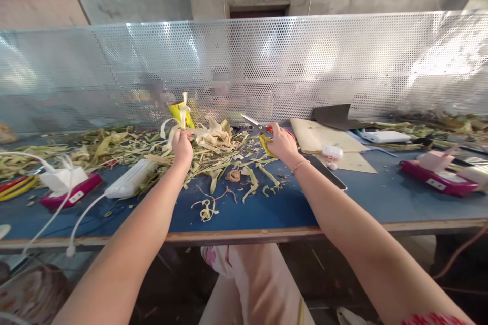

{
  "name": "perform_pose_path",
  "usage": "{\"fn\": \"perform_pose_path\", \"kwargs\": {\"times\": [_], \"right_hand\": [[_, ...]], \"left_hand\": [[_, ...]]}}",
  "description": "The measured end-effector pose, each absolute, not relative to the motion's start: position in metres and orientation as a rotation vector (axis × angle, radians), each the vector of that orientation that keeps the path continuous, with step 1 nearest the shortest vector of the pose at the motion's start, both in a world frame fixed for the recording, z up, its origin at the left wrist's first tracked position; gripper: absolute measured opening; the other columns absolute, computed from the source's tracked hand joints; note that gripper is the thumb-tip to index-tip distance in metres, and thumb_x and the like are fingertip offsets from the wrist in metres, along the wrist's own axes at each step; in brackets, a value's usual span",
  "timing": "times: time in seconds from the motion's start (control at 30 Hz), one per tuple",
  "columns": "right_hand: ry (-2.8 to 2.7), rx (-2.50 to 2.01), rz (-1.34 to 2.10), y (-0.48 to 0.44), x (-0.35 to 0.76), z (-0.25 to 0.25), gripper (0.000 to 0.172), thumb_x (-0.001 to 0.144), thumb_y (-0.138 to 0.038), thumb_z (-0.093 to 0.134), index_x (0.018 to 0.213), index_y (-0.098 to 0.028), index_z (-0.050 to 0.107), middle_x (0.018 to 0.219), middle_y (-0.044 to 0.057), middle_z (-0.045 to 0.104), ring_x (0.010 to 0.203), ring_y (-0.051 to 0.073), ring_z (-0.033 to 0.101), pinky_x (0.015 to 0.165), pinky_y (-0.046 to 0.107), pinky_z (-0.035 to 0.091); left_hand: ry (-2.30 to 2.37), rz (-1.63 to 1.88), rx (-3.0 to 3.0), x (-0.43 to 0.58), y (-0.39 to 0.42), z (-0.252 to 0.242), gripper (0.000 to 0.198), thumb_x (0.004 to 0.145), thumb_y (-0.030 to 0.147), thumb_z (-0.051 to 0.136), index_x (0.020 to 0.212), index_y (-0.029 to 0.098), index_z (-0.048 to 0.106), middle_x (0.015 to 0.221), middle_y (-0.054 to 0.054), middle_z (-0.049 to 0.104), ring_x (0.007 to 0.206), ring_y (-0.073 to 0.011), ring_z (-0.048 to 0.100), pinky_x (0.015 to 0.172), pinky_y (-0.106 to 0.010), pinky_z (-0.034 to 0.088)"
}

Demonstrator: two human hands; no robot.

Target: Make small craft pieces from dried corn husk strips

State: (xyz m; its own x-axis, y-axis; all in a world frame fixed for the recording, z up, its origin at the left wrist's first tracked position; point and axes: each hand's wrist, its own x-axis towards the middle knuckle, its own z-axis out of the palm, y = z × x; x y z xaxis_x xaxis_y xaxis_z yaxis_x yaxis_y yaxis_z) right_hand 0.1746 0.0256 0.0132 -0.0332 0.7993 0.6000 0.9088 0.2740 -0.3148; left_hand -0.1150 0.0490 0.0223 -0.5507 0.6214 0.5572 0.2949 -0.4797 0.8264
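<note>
My left hand point(183, 146) is closed on a pale dried husk strip point(185, 111), whose ends stick up above the fingers. My right hand point(282, 146) grips a pair of scissors point(251, 122) with red and yellow handles. Its blades point up and left, toward the husk but apart from it. Between the hands lies a bunch of pale husks point(217, 135) on a heap of green-yellow scraps point(202, 159). Behind my left hand a yellow tube point(176, 109) leans at a tilt. Nearer me are a small coil of twine point(233, 175) and a curled strip point(206, 211).
A perforated metal screen point(267, 66) runs along the back of the blue table point(263, 213). Power strips point(131, 177) with white cables lie left. At right are a dark phone point(328, 172), beige sheets point(320, 134), a small white container point(332, 152) and a magenta socket block point(438, 180).
</note>
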Motion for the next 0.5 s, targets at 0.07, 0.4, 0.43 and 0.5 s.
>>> {"fn": "perform_pose_path", "kwargs": {"times": [0.07,0.4,0.43,0.5], "right_hand": [[-1.855,-1.521,-0.199,0.025,0.172,0.013,0.044,0.070,-0.023,0.049,0.113,-0.017,0.042,0.100,0.013,0.060,0.090,0.028,0.057,0.076,0.039,0.043],[-1.956,-1.319,-0.035,0.007,0.137,0.011,0.046,0.066,-0.017,0.044,0.112,-0.017,0.038,0.098,0.013,0.058,0.093,0.027,0.053,0.078,0.039,0.042],[-1.967,-1.297,-0.001,0.005,0.134,0.010,0.049,0.064,-0.015,0.044,0.112,-0.017,0.038,0.099,0.013,0.058,0.094,0.027,0.053,0.078,0.040,0.042],[-1.974,-1.258,0.101,0.004,0.129,0.008,0.051,0.061,-0.015,0.045,0.112,-0.017,0.039,0.100,0.013,0.056,0.095,0.027,0.052,0.078,0.040,0.042]], "left_hand": [[1.356,1.959,1.481,-0.105,0.043,0.022,0.021,0.074,0.022,0.038,0.061,0.016,0.052,0.070,-0.003,0.060,0.059,-0.0119,0.049,0.062,-0.026,0.041],[0.933,1.144,1.759,-0.046,0.009,0.010,0.019,0.069,0.032,0.051,0.060,0.016,0.054,0.077,-0.003,0.057,0.082,-0.0164,0.052,0.076,-0.027,0.042],[0.910,1.152,1.730,-0.044,0.008,0.009,0.019,0.068,0.033,0.053,0.060,0.016,0.054,0.077,-0.002,0.056,0.081,-0.0162,0.052,0.074,-0.027,0.042],[0.862,1.179,1.642,-0.041,0.008,0.005,0.019,0.066,0.034,0.055,0.061,0.016,0.053,0.076,-0.002,0.055,0.080,-0.0157,0.051,0.072,-0.027,0.043]]}}
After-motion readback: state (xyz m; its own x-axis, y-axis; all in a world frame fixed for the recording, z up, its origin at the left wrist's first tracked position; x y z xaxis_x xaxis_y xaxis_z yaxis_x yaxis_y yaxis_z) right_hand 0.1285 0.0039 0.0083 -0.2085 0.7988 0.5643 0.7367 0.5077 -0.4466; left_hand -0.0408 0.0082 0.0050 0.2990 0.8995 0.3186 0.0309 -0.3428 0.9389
